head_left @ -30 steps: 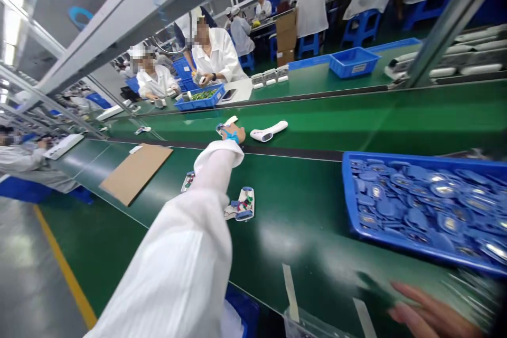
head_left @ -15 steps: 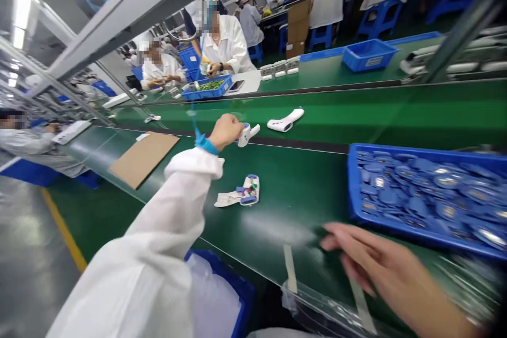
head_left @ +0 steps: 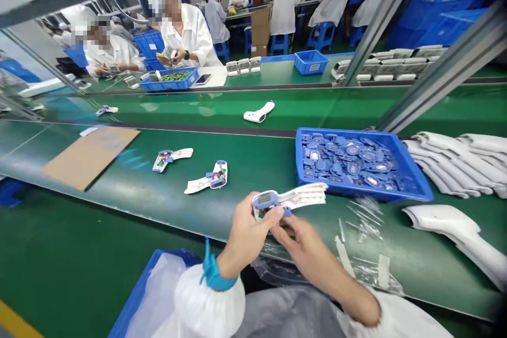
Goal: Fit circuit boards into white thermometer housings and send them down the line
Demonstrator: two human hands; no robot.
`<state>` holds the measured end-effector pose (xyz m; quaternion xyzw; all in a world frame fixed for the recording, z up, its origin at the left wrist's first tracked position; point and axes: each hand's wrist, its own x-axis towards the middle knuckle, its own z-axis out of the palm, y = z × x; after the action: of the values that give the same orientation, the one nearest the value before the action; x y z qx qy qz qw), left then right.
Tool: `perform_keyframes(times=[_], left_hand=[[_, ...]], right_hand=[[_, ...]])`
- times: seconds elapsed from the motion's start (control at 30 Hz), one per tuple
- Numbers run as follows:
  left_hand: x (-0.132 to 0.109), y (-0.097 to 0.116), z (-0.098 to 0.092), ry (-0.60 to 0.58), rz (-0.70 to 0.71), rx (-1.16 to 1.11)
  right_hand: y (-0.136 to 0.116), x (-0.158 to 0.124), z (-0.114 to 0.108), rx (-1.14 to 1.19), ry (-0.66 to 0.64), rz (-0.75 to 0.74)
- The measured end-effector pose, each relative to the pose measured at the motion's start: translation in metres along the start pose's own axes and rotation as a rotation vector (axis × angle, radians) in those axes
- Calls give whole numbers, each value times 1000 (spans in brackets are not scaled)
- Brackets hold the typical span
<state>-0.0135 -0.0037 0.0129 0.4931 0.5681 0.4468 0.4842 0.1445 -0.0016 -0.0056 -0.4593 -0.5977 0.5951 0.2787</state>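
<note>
The left hand [head_left: 247, 240] and right hand [head_left: 304, 253] are both closed around an opened infrared thermometer housing [head_left: 289, 199]. Its blue display end is pinched between the fingers, and its white handle shell is pointed toward 3 o'clock. A blue strap [head_left: 212, 274] is wrapped around the left wrist. The housing appears to have just been lifted from the green conveyor tabletop [head_left: 245, 163] and is now held by both hands over its near edge, so the piece is being handled rather than left lying. One open housing [head_left: 206, 179] and another [head_left: 172, 158] are laid on the tabletop near 10 o'clock, with a cardboard sheet [head_left: 89, 158] beyond them. A blue tray [head_left: 298, 156] of round blue parts [head_left: 352, 161] is placed at 2 o'clock, and white thermometer shells [head_left: 455, 161] are stacked beyond it near 3 o'clock.
</note>
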Motion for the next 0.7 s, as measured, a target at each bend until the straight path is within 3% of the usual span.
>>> perform_keyframes(times=[0.1,0.2,0.33,0.4,0.47,0.53,0.6,0.7], left_hand=[[4,7,14,-110,29,42],[1,13,27,-220,142,154],[-2,14,42,-315,257,307],[1,10,46,-254,262,440],[7,5,46,-151,178,467],[13,1,43,-130,15,280],[18,-2,39,-223,-171,-8],[20,-5,34,-330,-333,-280]], right_hand=[[-7,-29,-29,-470,236,-93],[-23,-43,-52,-684,495,-290],[-43,-48,-57,-897,527,-439],[-48,-52,-58,-971,569,-463],[-44,-59,-69,-1013,634,-435],[-25,-66,-89,-1060,670,-317],[5,-72,-113,-1156,655,-164],[50,-85,-147,-1206,646,-78]])
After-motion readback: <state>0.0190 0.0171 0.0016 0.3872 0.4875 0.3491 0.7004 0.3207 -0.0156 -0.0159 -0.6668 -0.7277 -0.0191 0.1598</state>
